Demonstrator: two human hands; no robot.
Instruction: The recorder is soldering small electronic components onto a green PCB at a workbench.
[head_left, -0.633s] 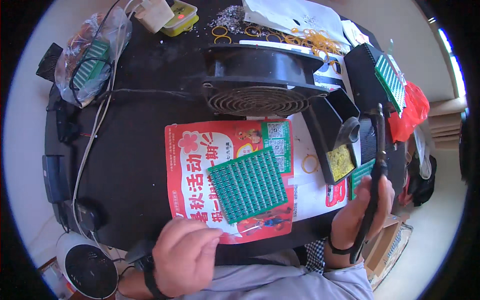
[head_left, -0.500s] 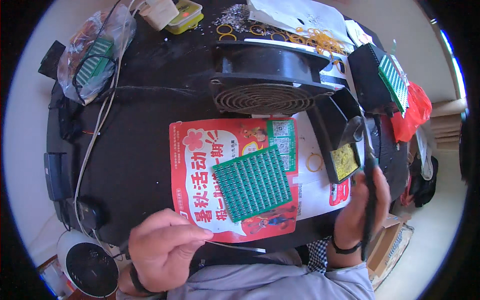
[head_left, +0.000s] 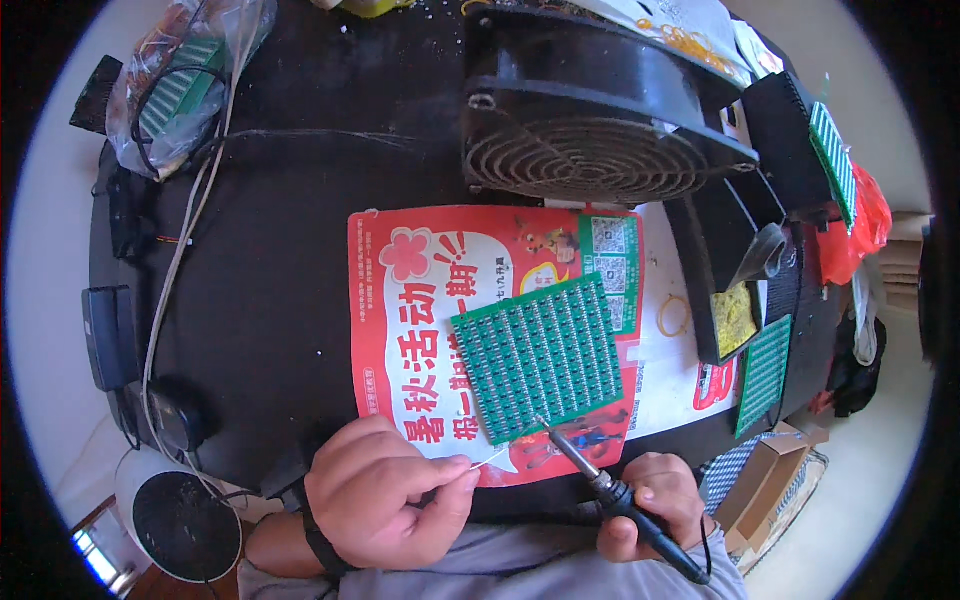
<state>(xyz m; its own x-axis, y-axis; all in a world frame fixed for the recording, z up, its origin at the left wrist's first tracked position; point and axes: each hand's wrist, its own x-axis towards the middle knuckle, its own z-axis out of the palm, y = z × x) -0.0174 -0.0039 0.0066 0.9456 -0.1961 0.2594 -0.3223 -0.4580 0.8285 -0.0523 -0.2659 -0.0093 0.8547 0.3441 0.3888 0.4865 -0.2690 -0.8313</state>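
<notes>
A green circuit board (head_left: 540, 355) with rows of small components lies slightly turned on a red printed sheet (head_left: 372, 300). My left hand (head_left: 395, 505), at the board's near left, pinches a thin strand of solder wire (head_left: 489, 461) between thumb and fingertips. The strand reaches toward the board's near edge. My right hand (head_left: 668, 495) is closed around the black handle of a soldering iron (head_left: 580, 454). Its tip is at the near edge of the board, close to the wire's end; whether they touch I cannot tell.
Beyond the sheet stands a black fan (head_left: 590, 165). On the right are an iron stand (head_left: 700, 290) with a yellow sponge (head_left: 733, 318), another green board (head_left: 764, 378), a black box (head_left: 790, 140) and a red bag (head_left: 855, 225). Cables (head_left: 185, 250) cross the left side.
My right hand has brought the soldering iron from beside the stand down to the board's near edge. My left hand has moved right with the wire. The view has shifted.
</notes>
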